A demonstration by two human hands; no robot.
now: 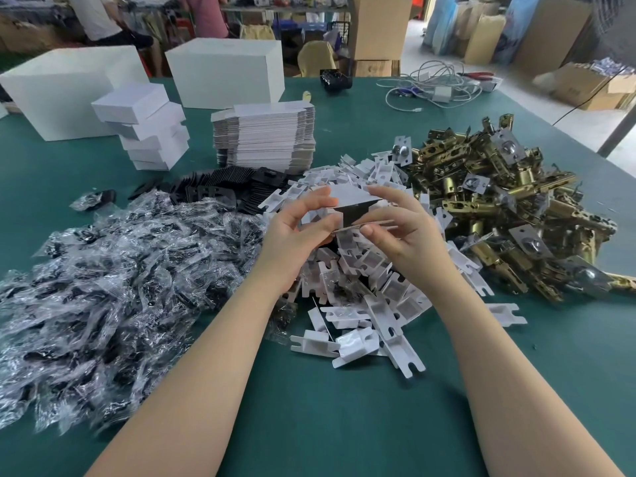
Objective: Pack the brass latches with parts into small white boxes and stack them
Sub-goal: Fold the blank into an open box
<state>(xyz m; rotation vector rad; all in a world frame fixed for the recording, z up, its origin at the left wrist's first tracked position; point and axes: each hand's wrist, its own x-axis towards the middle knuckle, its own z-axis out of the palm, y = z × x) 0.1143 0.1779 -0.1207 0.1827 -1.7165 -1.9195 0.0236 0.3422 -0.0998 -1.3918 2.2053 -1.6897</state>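
A: Head view, quick. Both hands are up over the middle of the green surface (344,425), working one small white box (358,210). It's half erected, with a dark opening facing the camera.

B: Grip?

A: Left hand (296,232) has its fingers curled round the box's left end and clamped on it. Right hand (399,228) pinches the lower flap edge between thumb and fingertips. The box is held in the air, just above the pile of white card inserts (361,304).

B: How to do this step well?

A: My read: square the sleeve fully before tucking. Keep the left hand steady as the anchor and let the right fold the flap along its crease, not across it. The card looks thin and will likely kink if forced. Leave one end open for loading.

B: The latches?

A: Brass latches (499,201) are heaped to the right, well apart from the hands. They're shiny gold tubular bodies, tangled together, some with silver faceplates showing. None is in the box as far as I can tell, since the inside is dark.

B: The parts?

A: Clear bags of dark small parts (113,287) sprawl on the left, with black plates (234,187) behind them. Flat box blanks (265,136) are stacked at the back, and finished white boxes (144,125) are stacked to the left of those, leaning a little. Two large white cartons (227,74) stand behind.
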